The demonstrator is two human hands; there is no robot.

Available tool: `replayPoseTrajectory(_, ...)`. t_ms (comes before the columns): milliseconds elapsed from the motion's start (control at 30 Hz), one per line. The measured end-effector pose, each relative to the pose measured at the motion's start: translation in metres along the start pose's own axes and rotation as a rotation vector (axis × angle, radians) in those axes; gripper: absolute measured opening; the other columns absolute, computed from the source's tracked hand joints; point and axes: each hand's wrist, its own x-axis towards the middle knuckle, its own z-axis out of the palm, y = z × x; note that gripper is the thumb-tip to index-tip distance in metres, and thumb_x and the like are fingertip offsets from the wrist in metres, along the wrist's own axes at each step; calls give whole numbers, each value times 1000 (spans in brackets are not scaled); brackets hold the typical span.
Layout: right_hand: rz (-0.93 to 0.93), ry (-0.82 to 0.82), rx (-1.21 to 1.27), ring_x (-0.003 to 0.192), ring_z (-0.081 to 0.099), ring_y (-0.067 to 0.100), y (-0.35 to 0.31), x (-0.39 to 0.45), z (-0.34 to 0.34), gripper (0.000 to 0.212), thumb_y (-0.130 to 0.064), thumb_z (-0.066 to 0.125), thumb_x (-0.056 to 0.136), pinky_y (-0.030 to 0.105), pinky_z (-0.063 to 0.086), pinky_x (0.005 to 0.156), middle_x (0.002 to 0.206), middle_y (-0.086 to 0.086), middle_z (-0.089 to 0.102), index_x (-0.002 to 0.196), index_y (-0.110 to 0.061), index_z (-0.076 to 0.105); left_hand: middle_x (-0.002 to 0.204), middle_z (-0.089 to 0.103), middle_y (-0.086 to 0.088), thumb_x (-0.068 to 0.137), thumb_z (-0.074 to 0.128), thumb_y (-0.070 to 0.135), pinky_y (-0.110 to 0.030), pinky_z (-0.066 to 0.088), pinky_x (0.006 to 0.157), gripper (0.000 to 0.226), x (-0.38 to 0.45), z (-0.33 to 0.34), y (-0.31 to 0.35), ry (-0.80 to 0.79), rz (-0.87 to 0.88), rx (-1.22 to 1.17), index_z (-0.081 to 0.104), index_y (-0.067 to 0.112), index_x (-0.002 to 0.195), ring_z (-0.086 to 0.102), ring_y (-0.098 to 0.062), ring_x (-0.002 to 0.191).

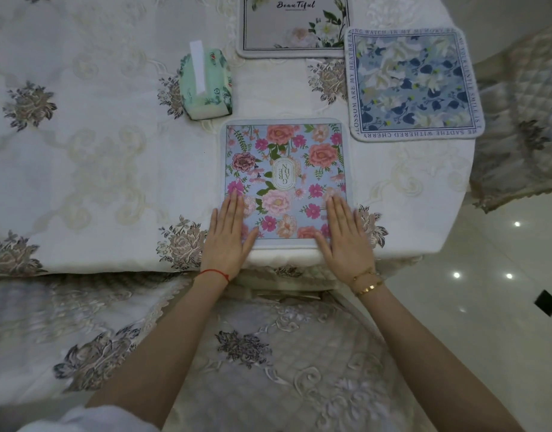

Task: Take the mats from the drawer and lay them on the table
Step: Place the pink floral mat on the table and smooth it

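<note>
Your left hand and right hand both lie flat, palms down and fingers straight, on the near corners of the pink floral mat; neither hand is closed around anything. This mat is a rounded-corner square with a pale blue ground, pink and peach roses, and a central oval emblem whose letters appear to spell "GREEN GARDEN", upside down to you. It rests flat at the near edge of the table, on a cream embroidered tablecloth with raised grey-brown rose motifs.

Beyond it to the right lies the blue floral mat, also square, with border text partly legible: "WATCH IN MY MEMORY", "WITHERED CHERRY", "BLOSSOM ARE MY". At the far edge sits the grey mat, printed "Beautiful" with white lilies. The three mats lie apart, not overlapping. A green fabric-covered tissue box stands just left of them, white tissue protruding. A red cord circles your left wrist; gold bracelets your right.
</note>
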Motion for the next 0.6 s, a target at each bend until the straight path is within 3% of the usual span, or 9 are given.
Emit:
replayPoseTrajectory(200, 130, 84, 129, 151, -11, 17, 15, 5, -13, 71, -52, 18, 101, 38, -7, 123, 164, 6, -5, 156, -10, -2, 162, -16, -5, 102, 14, 53, -34, -13, 121, 71, 1, -9, -1, 16, 3, -13, -12, 11, 153, -19, -13, 148)
replayPoseTrajectory(467, -59, 47, 35, 151, -9, 20, -30, 93, -17, 72, -53, 19, 101, 36, -14, 121, 164, 7, -3, 156, -11, 1, 163, -8, -7, 102, 14, 46, -36, -4, 123, 67, 75, -17, 13, 34, 84, -47, -5, 9, 154, -12, -16, 150)
replayPoseTrajectory(600, -52, 53, 20, 152, -3, 19, -33, 102, -8, 70, -50, 23, 102, 41, -4, 123, 165, 7, 4, 156, -8, 6, 164, -5, -5, 103, 17, 45, -37, 0, 123, 65, 83, -12, 12, 75, 79, -43, -2, 10, 155, -9, -14, 150)
